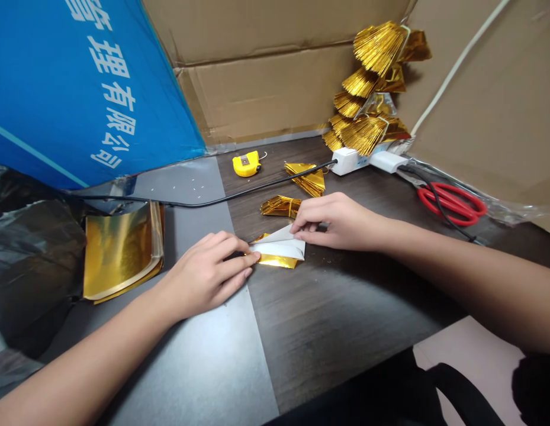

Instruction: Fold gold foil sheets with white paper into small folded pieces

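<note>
Two bare hands sit on one folded sheet of thin gold-and-white foil paper (278, 248), which lies where a dark wood-grain table (346, 302) meets a grey translucent mat (186, 189). The sheet looks very light, soft, slick on the gold face and easy to crease; best held by its edges and corners. Left hand (206, 275): fingers mostly closed, tips on the sheet's left corner. Right hand (334, 222): fingers slightly spread, pressing the white top at the sheet's right end; firmness of grip cannot be told. Just behind the sheet is a small gold folded piece (280, 206); farther behind, a yellow tape measure (245, 164). Left of it, a stack of gold foil sheets (122, 251). Far right, red-handled scissors (452, 204) against a brown cardboard wall (505, 100).
</note>
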### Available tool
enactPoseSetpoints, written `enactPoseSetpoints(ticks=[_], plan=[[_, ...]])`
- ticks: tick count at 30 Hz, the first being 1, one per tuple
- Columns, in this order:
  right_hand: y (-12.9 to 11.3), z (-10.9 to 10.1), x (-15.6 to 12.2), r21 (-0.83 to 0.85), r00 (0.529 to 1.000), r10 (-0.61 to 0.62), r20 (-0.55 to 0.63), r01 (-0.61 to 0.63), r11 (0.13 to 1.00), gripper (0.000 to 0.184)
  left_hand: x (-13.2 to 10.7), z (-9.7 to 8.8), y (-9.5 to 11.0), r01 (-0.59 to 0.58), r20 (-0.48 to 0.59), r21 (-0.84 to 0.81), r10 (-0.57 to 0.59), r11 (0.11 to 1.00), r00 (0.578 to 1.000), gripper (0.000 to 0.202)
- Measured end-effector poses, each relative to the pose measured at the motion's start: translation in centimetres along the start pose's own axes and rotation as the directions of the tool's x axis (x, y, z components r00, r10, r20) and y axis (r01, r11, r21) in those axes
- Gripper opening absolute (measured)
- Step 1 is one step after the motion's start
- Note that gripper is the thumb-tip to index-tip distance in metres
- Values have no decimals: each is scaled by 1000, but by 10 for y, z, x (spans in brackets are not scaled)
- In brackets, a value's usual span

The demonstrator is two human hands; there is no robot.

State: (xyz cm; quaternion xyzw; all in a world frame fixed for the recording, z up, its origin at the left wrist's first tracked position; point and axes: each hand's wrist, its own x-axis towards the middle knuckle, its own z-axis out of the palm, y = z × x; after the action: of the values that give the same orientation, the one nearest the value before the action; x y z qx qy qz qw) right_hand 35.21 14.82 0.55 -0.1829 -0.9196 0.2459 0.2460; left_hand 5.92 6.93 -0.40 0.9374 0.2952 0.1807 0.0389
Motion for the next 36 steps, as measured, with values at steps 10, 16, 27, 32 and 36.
enactPoseSetpoints(ticks=[10, 16, 27, 32, 36], plan=[[-1, 1, 1, 19, 1000, 12, -16, -12, 1000, 8, 1, -2, 0, -23, 10, 6, 23, 1000, 1000, 25], [-1, 1, 2, 52, 999, 41, -6, -41, 998, 3, 2, -3, 1, -19, -3, -3, 19, 1000, 1000, 25], [-3, 0, 1, 83, 998, 15, 54, -19, 996, 4, 2, -3, 0, -13, -9, -12, 13, 1000, 1000, 19], [-1, 1, 1, 66, 995, -42, 90, 36, 997, 8, 2, -3, 0, -18, -6, -13, 18, 1000, 1000, 19], [-2, 2, 0, 67, 994, -31, 104, 25, 997, 12, 2, -3, 0, -9, -1, -10, 9, 1000, 1000, 20]])
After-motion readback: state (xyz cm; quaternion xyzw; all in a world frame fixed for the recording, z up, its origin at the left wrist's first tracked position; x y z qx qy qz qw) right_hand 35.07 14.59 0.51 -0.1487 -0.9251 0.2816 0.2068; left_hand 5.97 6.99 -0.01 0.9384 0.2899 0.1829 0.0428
